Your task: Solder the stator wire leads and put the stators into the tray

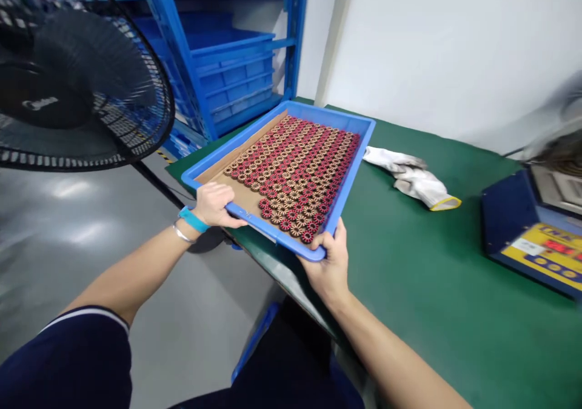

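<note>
A shallow blue plastic tray (350,182) sits at the far left end of the green table, its near edge sticking out past the table edge. Rows of small ring-shaped parts (300,160), some red and some tan, cover most of its cardboard-lined bottom. My left hand (216,206) is closed on the near rim toward the left corner, thumb on the outside. At the near right corner my right hand (331,260) grips the rim, with the thumb over the top. Bare cardboard (236,191) shows along the left side.
White work gloves (413,176) lie right of the tray on the green table (409,300). A blue machine with a yellow panel (543,251) stands at the right. A black fan (77,82) is at the left. Behind it, a blue shelf rack (175,39) holds blue bins (240,73).
</note>
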`<act>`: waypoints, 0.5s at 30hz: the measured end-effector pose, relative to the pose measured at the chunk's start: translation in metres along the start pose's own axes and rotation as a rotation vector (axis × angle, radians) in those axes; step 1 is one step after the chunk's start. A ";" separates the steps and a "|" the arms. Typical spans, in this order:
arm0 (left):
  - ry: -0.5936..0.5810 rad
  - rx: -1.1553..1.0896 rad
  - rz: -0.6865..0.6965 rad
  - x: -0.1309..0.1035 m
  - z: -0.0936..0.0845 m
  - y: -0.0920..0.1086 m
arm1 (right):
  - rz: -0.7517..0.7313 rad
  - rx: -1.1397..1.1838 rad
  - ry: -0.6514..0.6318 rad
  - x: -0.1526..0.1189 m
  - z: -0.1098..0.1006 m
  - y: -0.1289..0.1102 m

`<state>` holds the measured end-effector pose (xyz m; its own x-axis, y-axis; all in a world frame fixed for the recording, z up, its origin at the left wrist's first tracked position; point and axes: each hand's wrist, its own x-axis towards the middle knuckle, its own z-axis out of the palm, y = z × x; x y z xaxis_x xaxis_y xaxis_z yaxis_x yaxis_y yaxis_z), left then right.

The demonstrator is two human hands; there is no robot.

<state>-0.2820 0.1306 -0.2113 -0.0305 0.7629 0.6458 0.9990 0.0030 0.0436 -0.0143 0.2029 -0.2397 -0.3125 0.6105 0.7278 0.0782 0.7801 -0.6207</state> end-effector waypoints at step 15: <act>-0.817 -0.330 -0.182 0.078 -0.015 0.021 | 0.162 -0.040 -0.108 -0.011 -0.064 0.038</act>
<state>-0.2639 0.1807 -0.1490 -0.0297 0.9911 -0.1301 0.9174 0.0787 0.3901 0.0527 0.2350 -0.2525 -0.3925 0.7116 0.5827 0.1727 0.6793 -0.7133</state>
